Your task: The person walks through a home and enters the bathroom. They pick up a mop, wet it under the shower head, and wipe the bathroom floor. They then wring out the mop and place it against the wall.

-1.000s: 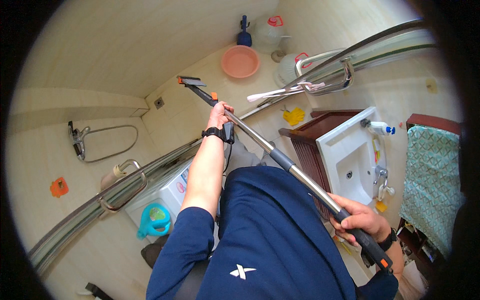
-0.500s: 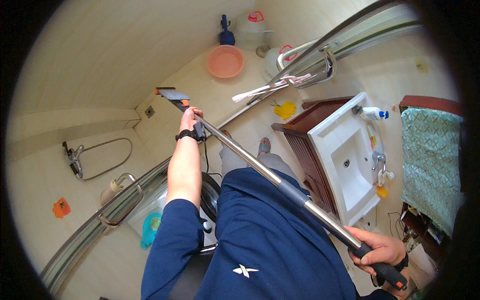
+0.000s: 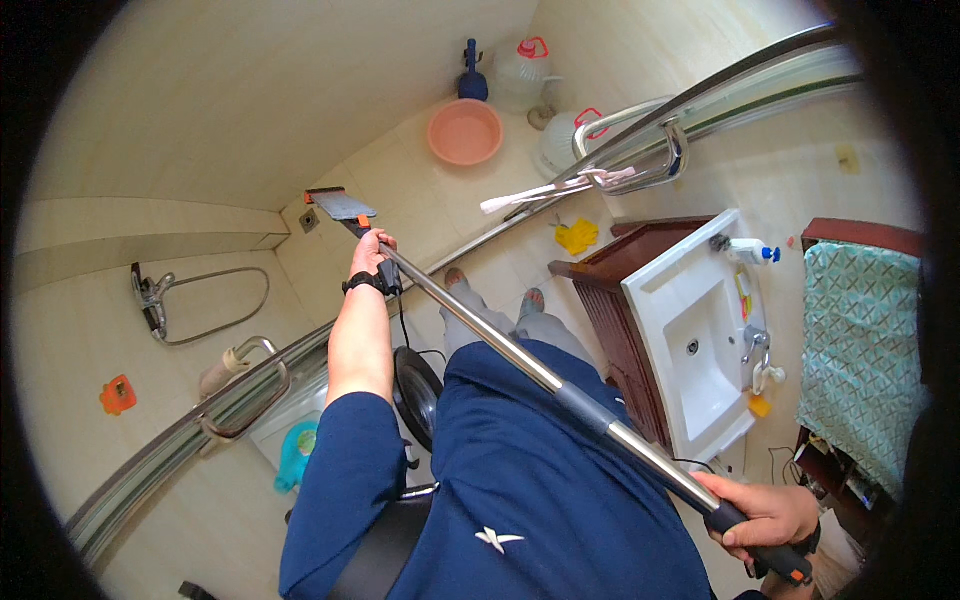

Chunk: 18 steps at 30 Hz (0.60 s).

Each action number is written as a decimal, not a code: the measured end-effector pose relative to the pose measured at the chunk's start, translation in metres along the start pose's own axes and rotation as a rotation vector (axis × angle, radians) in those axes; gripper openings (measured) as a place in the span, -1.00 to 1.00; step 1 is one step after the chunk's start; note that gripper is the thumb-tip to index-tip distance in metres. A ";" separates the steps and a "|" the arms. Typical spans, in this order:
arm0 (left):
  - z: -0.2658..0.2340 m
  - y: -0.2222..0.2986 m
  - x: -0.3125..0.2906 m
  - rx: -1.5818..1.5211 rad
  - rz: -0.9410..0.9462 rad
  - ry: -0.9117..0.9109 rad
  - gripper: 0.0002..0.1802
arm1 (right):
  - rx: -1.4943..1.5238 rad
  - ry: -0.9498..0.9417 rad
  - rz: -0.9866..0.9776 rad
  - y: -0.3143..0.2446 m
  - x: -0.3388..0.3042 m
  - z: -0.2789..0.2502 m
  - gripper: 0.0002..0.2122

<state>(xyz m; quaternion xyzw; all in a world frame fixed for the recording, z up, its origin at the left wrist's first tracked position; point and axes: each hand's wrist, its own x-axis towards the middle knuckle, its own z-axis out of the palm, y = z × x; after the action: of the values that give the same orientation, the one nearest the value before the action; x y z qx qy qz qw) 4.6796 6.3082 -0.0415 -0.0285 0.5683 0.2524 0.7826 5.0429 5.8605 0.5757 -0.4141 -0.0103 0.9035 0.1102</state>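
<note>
A long-handled squeegee [image 3: 520, 360] with a metal telescopic pole runs diagonally across my body. Its flat grey head [image 3: 345, 206] has orange ends and hangs over the shower area at upper left. My left hand [image 3: 370, 256] is wrapped round the pole just below that head, arm stretched forward. At lower right, my right hand [image 3: 762, 518] grips the black handle end, thumb along it. A dark band is on each wrist.
Shower-door rails [image 3: 470, 247] cross ahead of me. Beyond them are a pink basin [image 3: 465, 132] and a clear jug [image 3: 521, 78]. A white washbasin [image 3: 690, 390] stands right, near a yellow glove [image 3: 576, 236]. A shower hose [image 3: 262, 290] hangs left.
Both hands keep their hold on the pole. The view has shifted slightly, and the squeegee head sits a little lower and nearer the floor drain in the picture.
</note>
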 end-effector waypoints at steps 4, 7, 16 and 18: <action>-0.013 0.004 0.012 -0.003 0.035 0.069 -0.86 | 0.197 0.020 -0.055 0.008 -0.004 -0.018 -0.12; -0.007 -0.008 0.025 0.329 0.239 0.153 -0.94 | 0.703 -0.148 -0.751 0.027 0.009 -0.028 -0.22; 0.027 -0.033 -0.014 0.084 0.282 0.276 -0.87 | 0.082 0.209 -1.570 0.041 0.036 -0.043 -0.63; 0.034 -0.037 -0.029 0.140 0.281 0.276 -0.88 | -0.156 0.431 -1.713 0.040 0.045 -0.038 -0.53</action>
<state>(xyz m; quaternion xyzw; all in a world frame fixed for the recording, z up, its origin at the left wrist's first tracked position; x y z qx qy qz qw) 4.7184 6.2765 -0.0127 0.0711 0.6847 0.3128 0.6544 5.0357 5.8279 0.5128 -0.4318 -0.3572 0.4099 0.7197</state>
